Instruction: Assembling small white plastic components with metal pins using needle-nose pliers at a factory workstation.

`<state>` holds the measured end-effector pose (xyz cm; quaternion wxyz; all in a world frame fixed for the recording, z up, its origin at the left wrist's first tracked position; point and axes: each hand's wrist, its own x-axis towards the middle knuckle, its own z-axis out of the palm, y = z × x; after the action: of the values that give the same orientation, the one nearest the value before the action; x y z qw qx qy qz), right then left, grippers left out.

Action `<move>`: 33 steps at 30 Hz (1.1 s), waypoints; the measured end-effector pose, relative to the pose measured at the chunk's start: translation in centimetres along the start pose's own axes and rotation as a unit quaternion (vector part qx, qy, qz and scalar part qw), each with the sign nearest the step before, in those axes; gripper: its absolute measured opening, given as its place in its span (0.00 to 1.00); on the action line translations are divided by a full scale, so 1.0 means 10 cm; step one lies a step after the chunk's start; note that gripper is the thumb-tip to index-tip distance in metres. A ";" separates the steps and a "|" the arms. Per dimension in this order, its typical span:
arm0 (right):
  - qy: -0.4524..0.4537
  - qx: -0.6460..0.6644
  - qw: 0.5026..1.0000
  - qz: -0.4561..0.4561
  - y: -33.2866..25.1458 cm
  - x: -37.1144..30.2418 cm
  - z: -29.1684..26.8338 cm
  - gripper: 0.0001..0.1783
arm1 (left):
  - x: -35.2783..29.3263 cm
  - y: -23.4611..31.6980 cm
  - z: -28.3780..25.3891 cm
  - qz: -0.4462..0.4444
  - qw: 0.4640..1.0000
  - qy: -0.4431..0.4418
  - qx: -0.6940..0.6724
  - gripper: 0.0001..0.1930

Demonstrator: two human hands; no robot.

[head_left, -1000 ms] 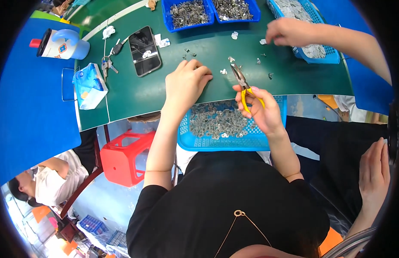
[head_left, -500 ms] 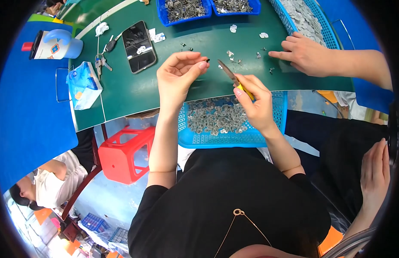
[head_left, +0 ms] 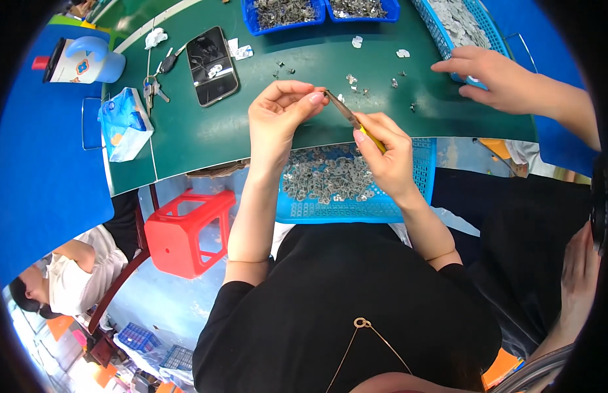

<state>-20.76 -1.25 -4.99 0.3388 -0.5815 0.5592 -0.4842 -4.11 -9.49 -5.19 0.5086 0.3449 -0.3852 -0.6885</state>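
Observation:
My left hand [head_left: 276, 119] pinches a small dark part [head_left: 326, 93] between thumb and index finger, over the front of the green table. My right hand [head_left: 390, 157] is closed round a yellow-handled tool [head_left: 345, 111] with a long tapered metal nose. The tool's tip meets the small part at my left fingertips; whether it grips the part is too small to tell. Below my hands, a light-blue mesh basket [head_left: 356, 213] at the table's front edge holds many flat metal pieces [head_left: 327, 177]. Several loose metal pieces [head_left: 352, 80] lie on the table just beyond the tool.
Two blue bins [head_left: 287, 27] of small metal parts stand at the back. Another person's hand [head_left: 494, 75] hovers by a blue basket [head_left: 441, 39] of flat discs at right. A phone [head_left: 212, 65], keys [head_left: 153, 92], tissue pack [head_left: 126, 124] and cup [head_left: 84, 62] occupy the left. A red stool [head_left: 179, 242] stands below.
The tool's tip has come up to the small part in my left fingers; before, they were apart. The other person's hand has moved from the loose parts toward the right-hand basket.

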 end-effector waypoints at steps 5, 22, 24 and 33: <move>0.004 0.016 1.000 0.015 0.00 -0.01 0.02 0.15 | -0.01 0.02 0.01 -0.003 1.000 0.003 0.009 0.09; 0.037 -0.009 0.999 -0.010 -0.01 -0.06 0.07 0.13 | -0.09 -0.08 0.10 0.024 0.999 0.026 0.033 0.07; 0.033 -0.020 0.999 -0.020 -0.02 -0.05 0.06 0.13 | -0.10 -0.09 0.11 0.037 0.998 0.039 0.033 0.07; -0.020 0.138 0.987 0.075 -0.09 -0.04 0.01 0.16 | -0.13 -0.14 0.10 0.034 0.995 0.013 -0.088 0.10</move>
<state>-20.34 -0.76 -4.21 0.4625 -0.4948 0.5220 -0.5184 -5.30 -7.82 -5.80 0.5653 0.2948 -0.3280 -0.6971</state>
